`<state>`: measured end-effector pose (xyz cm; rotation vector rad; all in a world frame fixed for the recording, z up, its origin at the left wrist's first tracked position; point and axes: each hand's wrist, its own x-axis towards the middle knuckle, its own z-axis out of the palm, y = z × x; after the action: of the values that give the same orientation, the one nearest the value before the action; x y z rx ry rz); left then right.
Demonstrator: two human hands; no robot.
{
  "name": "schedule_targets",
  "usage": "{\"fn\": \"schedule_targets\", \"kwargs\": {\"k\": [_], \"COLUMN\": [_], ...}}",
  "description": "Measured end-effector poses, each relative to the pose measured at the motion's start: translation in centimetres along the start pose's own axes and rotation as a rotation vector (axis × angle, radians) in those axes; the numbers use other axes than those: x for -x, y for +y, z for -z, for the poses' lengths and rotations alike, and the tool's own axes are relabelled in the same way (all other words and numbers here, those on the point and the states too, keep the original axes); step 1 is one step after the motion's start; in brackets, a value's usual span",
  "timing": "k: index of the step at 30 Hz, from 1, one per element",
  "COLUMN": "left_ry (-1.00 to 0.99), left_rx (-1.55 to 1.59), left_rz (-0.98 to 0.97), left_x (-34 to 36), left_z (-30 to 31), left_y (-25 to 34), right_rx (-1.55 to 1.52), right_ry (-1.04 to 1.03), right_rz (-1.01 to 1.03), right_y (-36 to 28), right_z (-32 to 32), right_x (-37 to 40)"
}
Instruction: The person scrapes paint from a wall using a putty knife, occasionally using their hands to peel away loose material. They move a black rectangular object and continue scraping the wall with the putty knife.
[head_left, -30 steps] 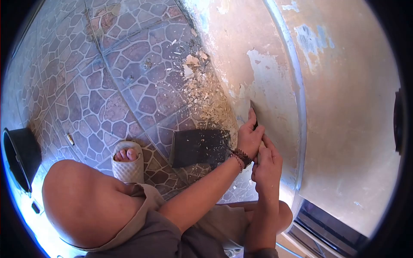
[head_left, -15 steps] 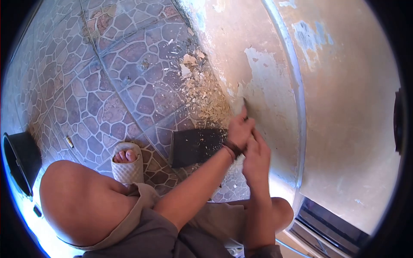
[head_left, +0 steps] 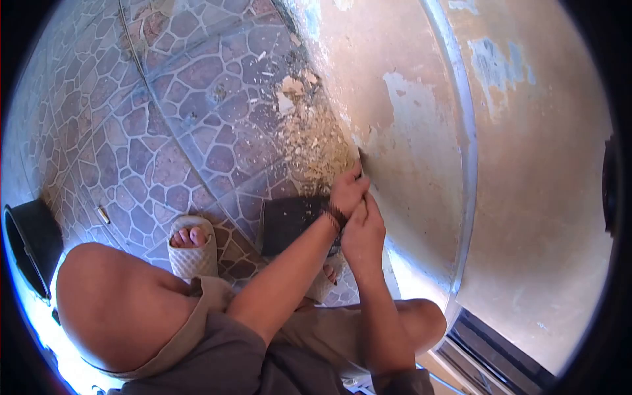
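Observation:
Both hands close around a scraper [head_left: 362, 158], of which only a dark tip shows beyond the fingers. My left hand [head_left: 349, 191] wraps it nearer the tip, a dark bracelet on that wrist. Behind it, my right hand [head_left: 364, 230] grips the rear of the tool, touching my left hand; the handle is hidden inside my fingers. The tip is at the bottom of the beige wall [head_left: 421, 171], where it meets the floor. Pale patches of stripped paint mark the wall. Beside the tip lies a heap of paint chips [head_left: 316, 145].
A flat black sheet or pan [head_left: 286, 227] lies on the stone-patterned floor [head_left: 158, 125] below my left forearm, sprinkled with chips. My slippered foot [head_left: 193, 243] rests near it. A black bucket [head_left: 36, 237] stands at far left. A pale vertical strip [head_left: 463, 131] divides the wall.
Both hands and the scraper have moved left and slightly down, from the wall's face to its bottom edge by the chips. My view has shifted slightly.

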<state>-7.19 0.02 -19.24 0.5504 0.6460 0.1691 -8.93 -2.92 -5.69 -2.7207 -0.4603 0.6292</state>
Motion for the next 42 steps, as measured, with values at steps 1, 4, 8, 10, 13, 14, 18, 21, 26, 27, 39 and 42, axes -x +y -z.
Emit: {"fn": "schedule_targets", "kwargs": {"k": [1,4,8,10,13,14,18,21,26,27,39,42], "left_ry": [0.071,0.235,-0.006,0.161,0.204,0.144,0.146,0.183,0.106,0.127,0.153,0.122], "left_rx": [-0.013,-0.062,0.188,0.051,-0.01,0.066,0.116,0.121,0.11,0.049,0.071,0.036], "left_rz": [-0.106,-0.333,-0.051,-0.179,-0.221,-0.136,-0.154,-0.221,-0.145,-0.155,-0.107,-0.089], "left_x": [0.2,1.3,1.0,1.5,2.0,1.4,0.8,1.0,0.6,1.0,0.7,-1.1], "left_z": [-0.8,-3.6,-1.4,-3.7,-4.0,-3.1,-2.9,-3.5,-1.5,-2.1,-2.3,-0.2], "left_y": [-0.1,-1.4,-0.6,-1.6,-0.7,-0.5,-0.9,-0.3,0.4,0.4,1.2,0.5], "right_rx": [-0.009,-0.083,-0.048,-0.148,-0.19,-0.088,-0.098,-0.209,-0.081,-0.109,-0.167,-0.093], "right_ry": [0.01,-0.036,-0.048,0.004,-0.022,0.01,-0.011,-0.021,0.003,0.008,-0.05,-0.032], "right_rz": [-0.007,-0.016,-0.071,-0.021,-0.049,-0.015,-0.024,-0.055,0.011,0.001,-0.02,0.007], "right_y": [-0.4,0.5,0.7,1.6,2.3,2.3,1.9,1.9,1.5,1.3,1.2,0.8], "right_z": [0.0,0.9,0.5,1.1,1.4,0.6,0.3,1.1,-0.5,-0.1,-0.2,-1.2], "right_x": [0.2,0.6,0.7,1.0,0.5,0.0,-0.4,-0.1,-0.6,-0.2,-1.2,-1.9]}}
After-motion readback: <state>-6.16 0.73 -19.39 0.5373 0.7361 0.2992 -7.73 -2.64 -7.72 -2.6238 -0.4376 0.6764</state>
